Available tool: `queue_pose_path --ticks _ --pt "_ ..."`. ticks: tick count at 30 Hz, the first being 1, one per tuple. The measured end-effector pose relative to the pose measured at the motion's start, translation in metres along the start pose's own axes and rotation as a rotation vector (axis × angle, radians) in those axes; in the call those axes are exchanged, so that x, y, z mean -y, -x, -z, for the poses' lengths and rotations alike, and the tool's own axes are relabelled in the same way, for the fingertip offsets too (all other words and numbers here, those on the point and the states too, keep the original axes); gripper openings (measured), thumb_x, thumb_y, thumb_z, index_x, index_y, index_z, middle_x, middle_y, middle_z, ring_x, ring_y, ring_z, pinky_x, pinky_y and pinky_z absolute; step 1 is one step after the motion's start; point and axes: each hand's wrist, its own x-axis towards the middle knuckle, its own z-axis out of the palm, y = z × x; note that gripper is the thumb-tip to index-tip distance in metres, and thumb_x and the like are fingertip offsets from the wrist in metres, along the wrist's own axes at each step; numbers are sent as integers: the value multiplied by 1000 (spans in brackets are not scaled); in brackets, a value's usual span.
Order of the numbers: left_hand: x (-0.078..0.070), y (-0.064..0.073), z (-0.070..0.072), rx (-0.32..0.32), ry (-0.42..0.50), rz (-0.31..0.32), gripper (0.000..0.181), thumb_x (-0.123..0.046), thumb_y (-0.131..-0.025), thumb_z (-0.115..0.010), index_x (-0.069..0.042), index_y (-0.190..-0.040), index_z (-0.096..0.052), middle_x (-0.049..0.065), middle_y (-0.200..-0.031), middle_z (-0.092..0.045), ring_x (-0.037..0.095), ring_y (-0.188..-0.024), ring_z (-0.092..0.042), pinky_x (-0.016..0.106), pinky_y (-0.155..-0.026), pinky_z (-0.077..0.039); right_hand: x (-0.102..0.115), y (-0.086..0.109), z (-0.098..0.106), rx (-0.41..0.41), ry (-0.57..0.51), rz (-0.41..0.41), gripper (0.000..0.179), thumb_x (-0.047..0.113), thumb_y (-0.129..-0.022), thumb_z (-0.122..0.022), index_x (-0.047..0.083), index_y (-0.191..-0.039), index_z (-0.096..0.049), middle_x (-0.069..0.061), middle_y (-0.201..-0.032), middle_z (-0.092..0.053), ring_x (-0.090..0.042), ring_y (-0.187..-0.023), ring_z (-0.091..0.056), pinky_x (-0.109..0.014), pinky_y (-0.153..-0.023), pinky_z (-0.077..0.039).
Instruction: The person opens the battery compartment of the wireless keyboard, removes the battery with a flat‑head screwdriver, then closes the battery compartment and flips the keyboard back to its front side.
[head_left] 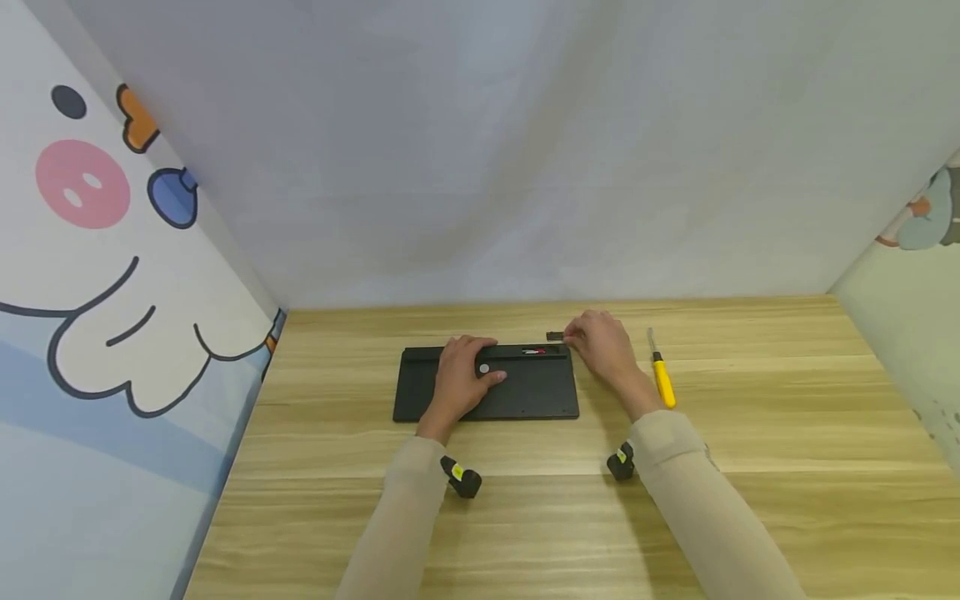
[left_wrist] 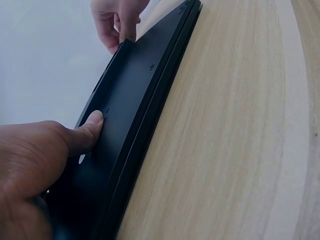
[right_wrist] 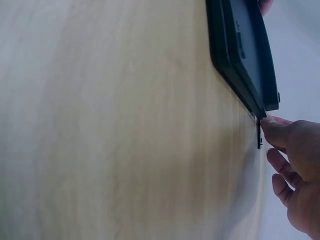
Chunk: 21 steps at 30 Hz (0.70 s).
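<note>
I have the left hand (head_left: 459,379) gripping a black keyboard (head_left: 536,396) near the table's (head_left: 780,417) far edge, thumb on its upper face. Apart from it, the right hand (head_left: 602,346) pinches a small black cover (head_left: 553,337) beside the keyboard's far right corner. I see a yellow-handled screwdriver (head_left: 663,382) lying right of that hand.

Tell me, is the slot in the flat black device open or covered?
Open: red and white show inside the slot in the black device, and the right hand pinches a small black piece outside the slot.
</note>
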Motion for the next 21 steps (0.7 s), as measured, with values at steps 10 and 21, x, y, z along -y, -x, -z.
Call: queue_pose_path --ticks 10,21 --pt "2 -1 -2 -6 3 -15 54 -28 -88 -81 -15 -138 -63 11 -136 -64 33 -139 -52 49 -134 -19 -3 11 5 -15 -59 -1 20 16 -102 -63 4 -110 -76 -15 -107 -72 -32 -98 -66 -48 -89 -57" --pt "2 0 -2 -3 13 -4 55 -28 -88 -81 -15 -138 -62 11 -137 -63 34 -140 -50 49 -134 -18 -9 31 15 -44 -71 -56 24 16 -102 -62 -1 -116 -72 -19 -109 -69 -35 -102 -68 -50 -93 -59"
